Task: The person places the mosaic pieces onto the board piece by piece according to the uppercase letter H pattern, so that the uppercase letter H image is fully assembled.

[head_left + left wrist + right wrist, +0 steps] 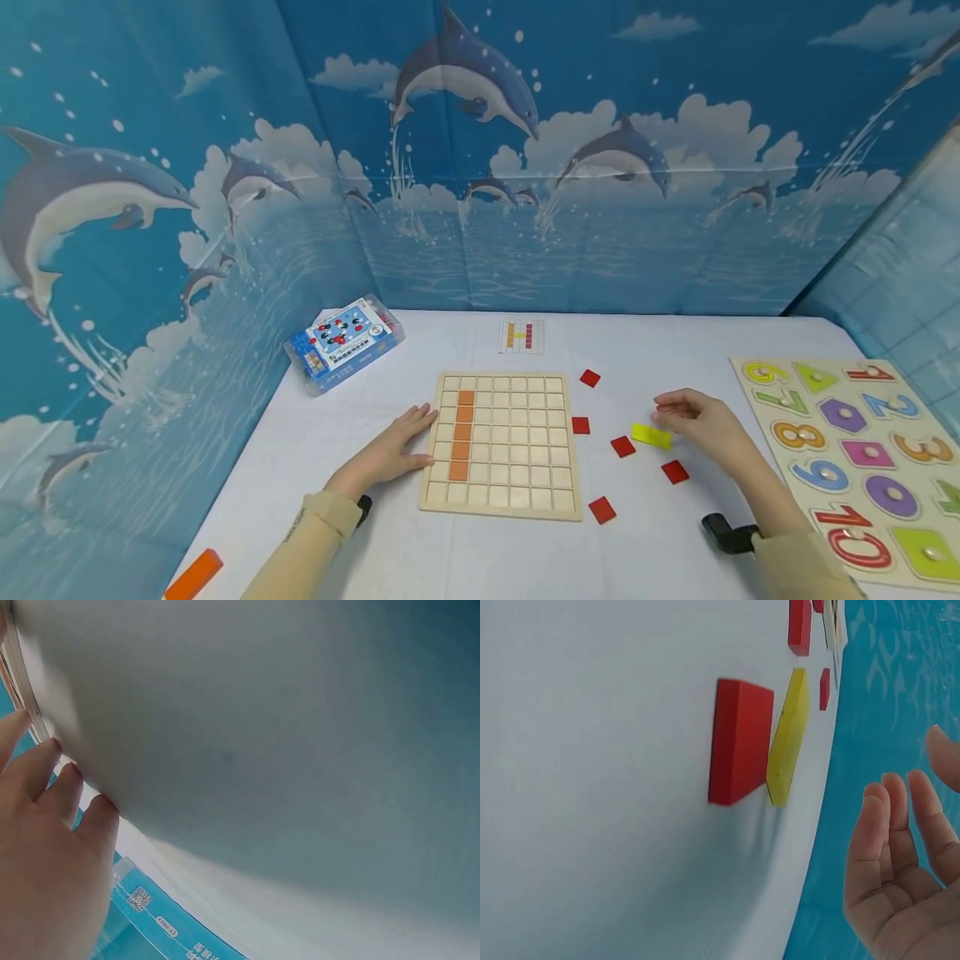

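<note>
A wooden grid board point(498, 496) lies on the table, with a column of orange tiles point(462, 432) near its left side. My left hand point(392, 450) rests against the board's left edge. In the left wrist view, the fingertips of that hand point(56, 840) touch the rim. Over the table to the right, my right hand point(705, 427) hovers beside a yellow piece point(651, 436). The right wrist view shows its fingers loosely bent, the thumb apart and nothing held. Red tiles point(622, 447) lie scattered between board and right hand; one red tile point(739, 742) appears close to the yellow piece point(787, 742).
A small pattern card point(522, 337) lies behind the board. At the back left is a blue boxed set point(345, 343). A number and shape puzzle board point(855, 467) covers the right side. An orange block point(193, 575) sits at the front left.
</note>
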Demonstrator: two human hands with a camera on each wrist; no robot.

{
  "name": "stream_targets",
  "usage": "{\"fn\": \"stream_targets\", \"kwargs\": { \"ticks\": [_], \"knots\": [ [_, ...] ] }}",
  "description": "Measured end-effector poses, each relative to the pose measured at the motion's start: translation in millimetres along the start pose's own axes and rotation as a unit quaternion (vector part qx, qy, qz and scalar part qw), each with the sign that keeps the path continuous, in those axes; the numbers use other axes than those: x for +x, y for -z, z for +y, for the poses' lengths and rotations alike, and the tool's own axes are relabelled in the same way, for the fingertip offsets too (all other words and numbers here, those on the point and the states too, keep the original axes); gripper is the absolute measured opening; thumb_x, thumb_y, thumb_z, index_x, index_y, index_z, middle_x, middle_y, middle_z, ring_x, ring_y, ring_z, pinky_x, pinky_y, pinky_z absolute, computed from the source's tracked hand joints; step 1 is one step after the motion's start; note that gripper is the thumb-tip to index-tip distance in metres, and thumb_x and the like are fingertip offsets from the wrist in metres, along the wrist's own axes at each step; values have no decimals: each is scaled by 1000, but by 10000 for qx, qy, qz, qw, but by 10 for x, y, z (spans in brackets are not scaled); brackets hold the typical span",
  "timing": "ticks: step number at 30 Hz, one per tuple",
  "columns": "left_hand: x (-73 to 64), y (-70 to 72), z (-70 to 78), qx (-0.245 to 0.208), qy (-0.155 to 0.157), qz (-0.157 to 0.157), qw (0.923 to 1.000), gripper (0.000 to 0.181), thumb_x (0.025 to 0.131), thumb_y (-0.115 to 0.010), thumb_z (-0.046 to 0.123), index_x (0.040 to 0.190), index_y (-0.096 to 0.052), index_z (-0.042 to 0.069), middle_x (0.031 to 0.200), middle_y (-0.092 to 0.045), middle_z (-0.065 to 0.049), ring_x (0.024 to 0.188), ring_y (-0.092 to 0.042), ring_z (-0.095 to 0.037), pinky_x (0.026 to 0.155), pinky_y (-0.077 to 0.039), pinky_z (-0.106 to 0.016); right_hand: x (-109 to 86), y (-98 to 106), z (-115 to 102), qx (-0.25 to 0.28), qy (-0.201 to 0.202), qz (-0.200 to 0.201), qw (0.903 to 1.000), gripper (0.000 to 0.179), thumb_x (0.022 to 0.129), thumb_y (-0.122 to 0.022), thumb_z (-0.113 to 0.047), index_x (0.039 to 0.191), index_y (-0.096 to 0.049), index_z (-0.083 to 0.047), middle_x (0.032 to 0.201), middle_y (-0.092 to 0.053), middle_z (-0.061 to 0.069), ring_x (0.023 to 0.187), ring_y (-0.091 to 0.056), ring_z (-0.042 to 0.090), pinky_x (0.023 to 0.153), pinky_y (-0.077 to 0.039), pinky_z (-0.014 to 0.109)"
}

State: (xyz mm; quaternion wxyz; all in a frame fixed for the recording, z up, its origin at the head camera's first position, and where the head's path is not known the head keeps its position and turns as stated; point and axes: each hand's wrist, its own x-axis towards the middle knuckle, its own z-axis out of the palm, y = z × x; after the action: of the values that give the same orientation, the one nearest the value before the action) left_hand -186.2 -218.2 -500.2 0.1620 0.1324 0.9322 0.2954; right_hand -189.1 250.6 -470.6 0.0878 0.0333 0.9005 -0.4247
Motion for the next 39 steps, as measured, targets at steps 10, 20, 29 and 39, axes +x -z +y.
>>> {"fn": "stream_targets", "kwargs": {
  "ticks": [10, 20, 29, 39],
  "knots": [
    [24, 3, -13, 20, -34, -15, 10000, 73, 91, -71, 22, 154, -35, 12, 164, -23, -9, 153, -13, -34, 122, -20, -55, 46, 27, 87, -113, -96, -98, 9998, 48, 93, -68, -33, 128, -58, -2, 119, -65, 19, 100, -59, 25, 77, -50, 24],
    [16, 9, -16, 16, -61, -27, 10000, 74, 91, -71, 22, 154, -34, 12, 164, -23, -10, 153, -12, -34, 122, -19, -56, 76, 9, 148, -96, -168, -387, 9991, 46, 92, -68, -27, 128, -57, -1, 112, -66, 17, 97, -58, 24, 76, -51, 26],
    [18, 2, -17, 48, 19, -27, 10000, 74, 91, -71, 22, 154, -34, 13, 164, -23, -8, 153, -12, -33, 122, -20, -54, 132, -10, 214, -413, -247, -545, 9974, 44, 89, -72, -21, 124, -59, 2, 108, -65, 15, 96, -56, 24, 79, -51, 30],
    [15, -2, -25, 45, -7, -29, 10000, 74, 91, -71, 23, 154, -34, 13, 164, -23, -8, 153, -13, -33, 122, -21, -55, 128, -75, 191, -792, -438, -527, 9945, 38, 85, -75, -16, 115, -62, 3, 95, -59, 12, 91, -52, 24, 72, -50, 27]
  ]
}}
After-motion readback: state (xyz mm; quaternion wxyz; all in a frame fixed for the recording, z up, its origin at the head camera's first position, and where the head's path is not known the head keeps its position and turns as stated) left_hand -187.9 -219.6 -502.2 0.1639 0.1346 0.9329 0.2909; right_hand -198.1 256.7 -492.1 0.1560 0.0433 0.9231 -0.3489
